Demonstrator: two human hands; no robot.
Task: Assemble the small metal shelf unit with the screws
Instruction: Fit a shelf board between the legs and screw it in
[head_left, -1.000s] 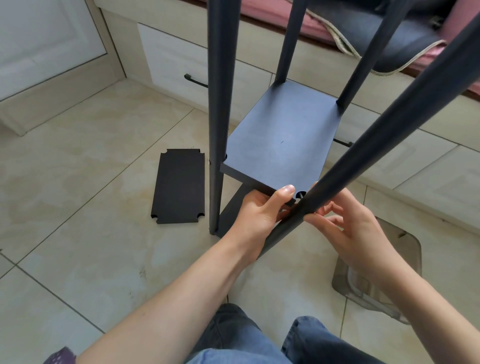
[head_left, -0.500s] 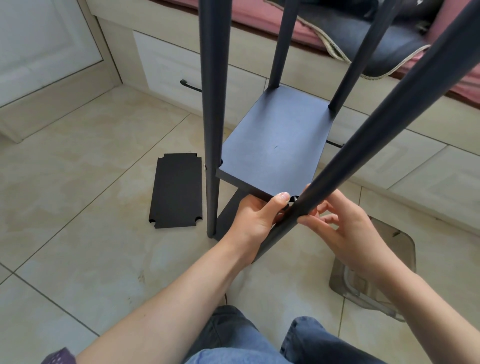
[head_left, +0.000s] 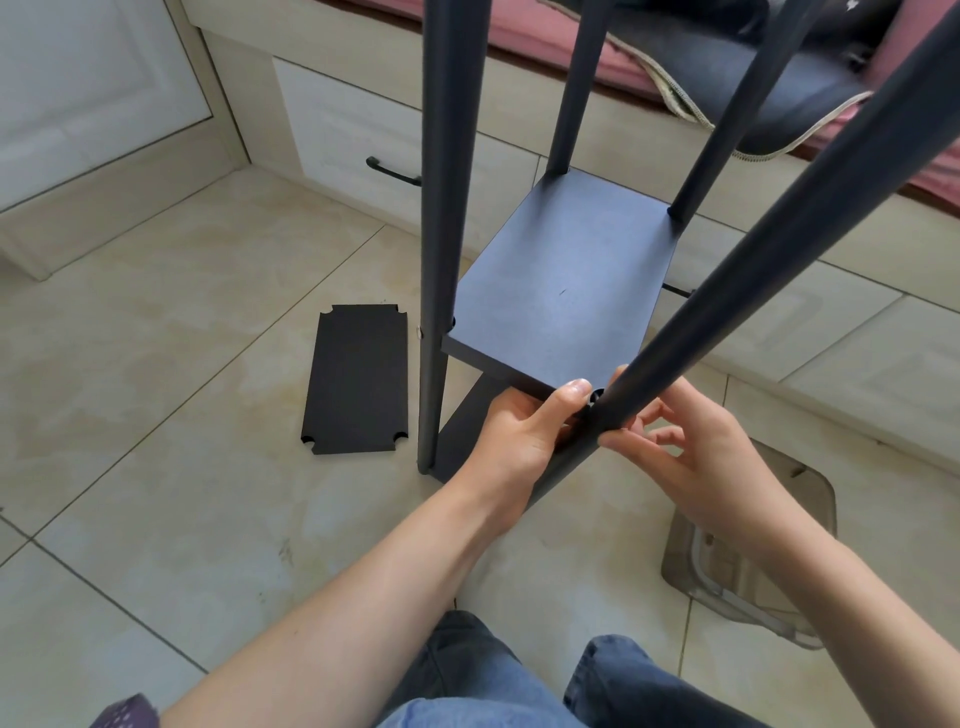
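A dark grey shelf unit stands on the tiled floor with several upright poles. Its middle shelf panel (head_left: 563, 291) hangs between them above a lower panel (head_left: 462, 431). My left hand (head_left: 524, 431) grips the near right corner of the middle panel, thumb on top. The near right pole (head_left: 769, 270) slants across the view beside that corner. My right hand (head_left: 691, 462) touches this pole at the corner joint with its fingertips; whether they pinch a screw is hidden. A loose black shelf panel (head_left: 356, 376) with notched corners lies flat on the floor to the left.
A transparent plastic container (head_left: 748, 561) sits on the floor at the right, partly under my right forearm. White drawers with a black handle (head_left: 392, 174) run behind the unit, topped by a pink cushion and dark cloth (head_left: 727, 62). My knees in jeans show at the bottom.
The view has shifted slightly. Both hands stay at the near right corner joint; the right fingers have shifted a little against the pole.
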